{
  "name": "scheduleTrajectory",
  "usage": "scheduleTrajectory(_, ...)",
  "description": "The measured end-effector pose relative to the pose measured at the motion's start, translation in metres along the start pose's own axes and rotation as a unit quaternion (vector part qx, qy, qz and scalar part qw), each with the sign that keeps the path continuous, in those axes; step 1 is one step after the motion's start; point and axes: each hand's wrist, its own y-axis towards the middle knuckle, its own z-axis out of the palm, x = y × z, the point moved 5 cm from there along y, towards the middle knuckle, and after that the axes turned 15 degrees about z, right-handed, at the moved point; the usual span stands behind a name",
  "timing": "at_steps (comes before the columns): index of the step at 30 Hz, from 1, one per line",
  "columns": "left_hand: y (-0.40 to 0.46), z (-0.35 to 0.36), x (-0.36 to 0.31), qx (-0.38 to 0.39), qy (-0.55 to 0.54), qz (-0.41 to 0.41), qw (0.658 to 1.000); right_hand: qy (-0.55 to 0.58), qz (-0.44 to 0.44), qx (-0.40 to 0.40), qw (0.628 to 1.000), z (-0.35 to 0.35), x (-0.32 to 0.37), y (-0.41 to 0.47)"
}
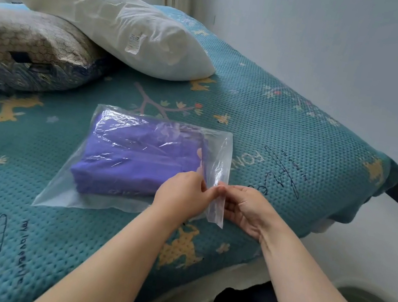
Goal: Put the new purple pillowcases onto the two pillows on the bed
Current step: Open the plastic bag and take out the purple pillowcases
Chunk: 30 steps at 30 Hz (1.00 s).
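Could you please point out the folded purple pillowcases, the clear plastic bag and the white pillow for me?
purple pillowcases (136, 158): head view, middle of the folded stack inside the bag.
clear plastic bag (58, 196): head view, empty near-left corner.
white pillow (104, 19): head view, middle of its top face.

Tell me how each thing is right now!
Bag: flat on the bed, pillowcases inside, flap being pinched.
Pillowcases: purple, folded, in the bag.
White pillow: bare, leaning on the other pillow.
Patterned pillow: lying on the bed.
Left hand: pinching the flap.
Right hand: pinching the flap.
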Motion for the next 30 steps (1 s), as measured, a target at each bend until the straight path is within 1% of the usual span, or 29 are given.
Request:
scheduleTrajectory(4, 0.006, 0.006, 0.006, 0.009, -0.116, 0.008, 0.993, 0.010, -0.013, 0.010, 1.000, 0.007, 0.002, 0.002)
scheduleTrajectory(6, 0.006, 0.005, 0.010, 0.003, -0.156, 0.008, 0.988, 0.020, -0.021, 0.008, 1.000, 0.009, 0.004, 0.003)
scheduleTrajectory(8, 0.007, -0.001, 0.012, -0.019, -0.163, 0.011, 0.986, 0.070, -0.007, 0.018, 0.997, 0.010, 0.003, 0.004)
scheduleTrajectory(10, 0.007, -0.007, 0.012, -0.046, -0.167, 0.014, 0.985, 0.133, 0.025, 0.045, 0.990, 0.014, 0.000, 0.002)
scheduleTrajectory(13, 0.005, -0.006, 0.009, -0.045, -0.148, 0.017, 0.988, 0.156, 0.037, 0.054, 0.986, 0.022, -0.004, 0.002)
scheduleTrajectory(16, 0.003, -0.002, 0.008, -0.034, -0.121, 0.014, 0.992, 0.150, 0.031, 0.046, 0.987, 0.024, -0.007, 0.003)
scheduleTrajectory(19, 0.002, -0.005, 0.008, -0.042, -0.118, 0.017, 0.992, 0.135, 0.034, 0.057, 0.989, 0.022, -0.005, -0.003)
scheduleTrajectory(24, -0.002, -0.011, 0.000, -0.056, -0.064, 0.076, 0.994, 0.099, 0.044, 0.088, 0.990, 0.013, -0.004, -0.010)
scheduleTrajectory(27, -0.002, -0.011, 0.001, -0.040, -0.073, 0.075, 0.994, 0.057, 0.035, 0.077, 0.995, 0.014, -0.003, -0.012)
scheduleTrajectory(30, -0.002, -0.010, 0.005, -0.019, -0.136, 0.068, 0.988, 0.023, 0.027, 0.066, 0.997, 0.017, -0.003, -0.011)
